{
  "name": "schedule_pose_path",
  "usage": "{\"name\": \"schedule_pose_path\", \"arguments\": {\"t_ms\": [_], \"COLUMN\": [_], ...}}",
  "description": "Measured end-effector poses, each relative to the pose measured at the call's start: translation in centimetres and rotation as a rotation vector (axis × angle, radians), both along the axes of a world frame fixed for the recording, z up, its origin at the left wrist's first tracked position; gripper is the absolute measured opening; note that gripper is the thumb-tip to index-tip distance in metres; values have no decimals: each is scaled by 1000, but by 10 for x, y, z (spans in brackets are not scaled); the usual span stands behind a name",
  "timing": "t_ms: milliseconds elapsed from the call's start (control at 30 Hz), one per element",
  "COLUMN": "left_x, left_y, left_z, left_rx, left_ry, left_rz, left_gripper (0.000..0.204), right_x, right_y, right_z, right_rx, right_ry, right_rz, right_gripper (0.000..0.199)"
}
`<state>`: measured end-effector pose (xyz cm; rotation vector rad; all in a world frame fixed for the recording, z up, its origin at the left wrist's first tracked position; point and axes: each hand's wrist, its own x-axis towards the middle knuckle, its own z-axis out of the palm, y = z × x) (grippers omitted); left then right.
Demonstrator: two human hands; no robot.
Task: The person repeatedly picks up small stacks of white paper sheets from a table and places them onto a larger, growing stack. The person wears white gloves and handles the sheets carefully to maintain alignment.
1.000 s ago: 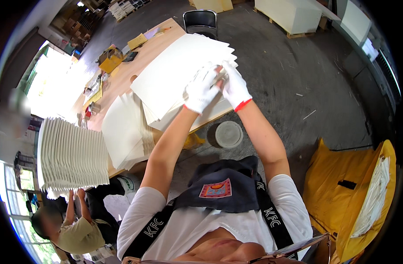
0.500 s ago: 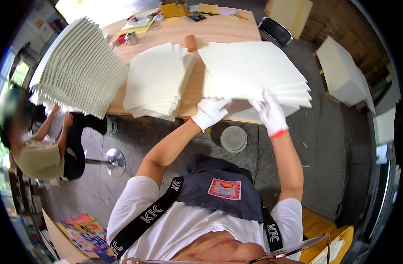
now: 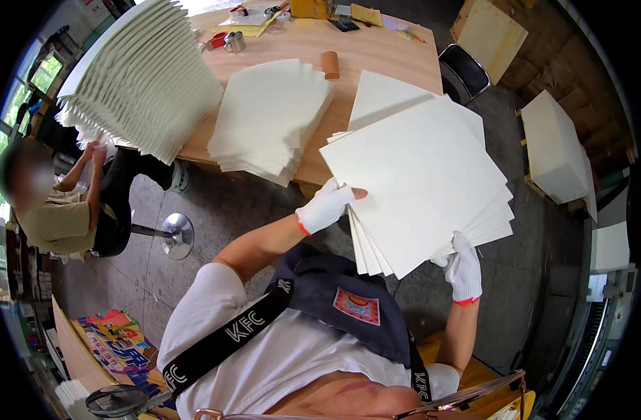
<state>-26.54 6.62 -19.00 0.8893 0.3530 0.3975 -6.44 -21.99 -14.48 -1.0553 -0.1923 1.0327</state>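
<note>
A fanned batch of large white sheets [image 3: 415, 175] is held up in front of the table's near edge, tilted with its corners spread unevenly. My left hand [image 3: 325, 207], in a white glove with the thumb tip bare, grips its left edge, thumb on top. At the lower right corner, my gloved right hand [image 3: 463, 269] pinches the sheets; its fingers beneath are hidden. Behind the batch, more white sheets [image 3: 383, 96] lie on the table, partly covered. To the left sits a loose stack of white sheets [image 3: 261, 105].
A tall leaning pile of white sheets [image 3: 145, 80] stands on the wooden table [image 3: 303, 45] at left. A brown cylinder [image 3: 330, 65], a metal cup [image 3: 234, 42] and a calculator [image 3: 343, 24] lie farther back. Another person [image 3: 61, 203] sits at left; a black chair [image 3: 465, 72] is at right.
Both hands have lifted a batch of sheets off the right stack and drawn it toward me, turning it askew. Lower sheets on the table are now exposed. My view has shifted slightly.
</note>
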Motion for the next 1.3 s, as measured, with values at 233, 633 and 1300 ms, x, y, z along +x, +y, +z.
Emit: {"name": "schedule_pose_path", "arguments": {"t_ms": [233, 633, 1300], "left_x": [-85, -139, -164], "left_y": [59, 242, 186], "left_z": [5, -100, -93], "left_rx": [39, -154, 1713], "left_ry": [-82, -14, 753], "left_rz": [524, 826, 602], "left_gripper": [47, 23, 16], "right_x": [-38, -140, -129], "right_y": [154, 401, 293], "right_z": [48, -86, -135], "right_rx": [45, -231, 131], "right_ry": [-70, -262, -227], "right_rz": [-62, 216, 622], "right_gripper": [31, 70, 31]}}
